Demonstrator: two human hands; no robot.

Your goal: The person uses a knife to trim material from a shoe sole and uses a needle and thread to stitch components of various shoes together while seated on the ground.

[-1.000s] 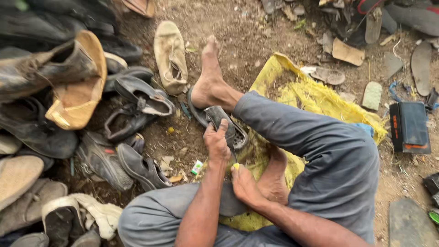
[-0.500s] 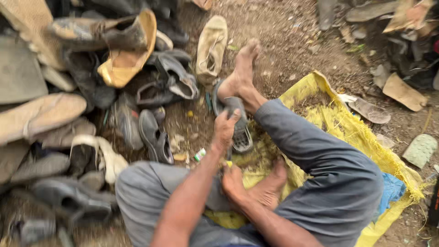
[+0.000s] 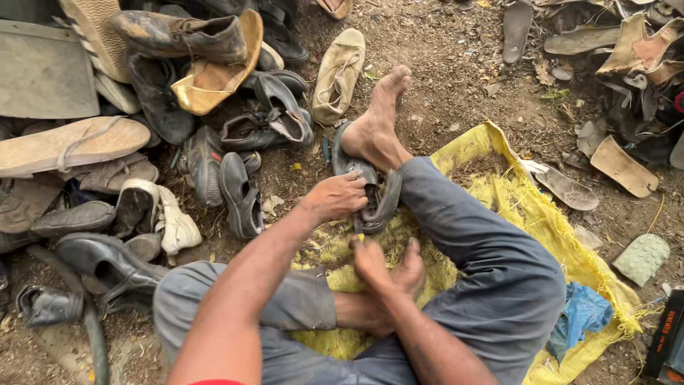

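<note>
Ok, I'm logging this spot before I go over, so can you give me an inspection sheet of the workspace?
Surface: bare dirt ground with a yellow woven sack spread under the seated person.
Job's things: a dark worn sandal lies pinned under the bare foot.
Clutter: a heap of old shoes on the left, loose soles on the right, blue plastic by the knee.
Grippers: left hand grips the sandal; right hand pinches a small yellowish object at the sandal's edge, too small to identify.
Cables: nothing seen; a dark hose lies at lower left.
Surroundings: nothing seen beyond the littered dirt.
</note>
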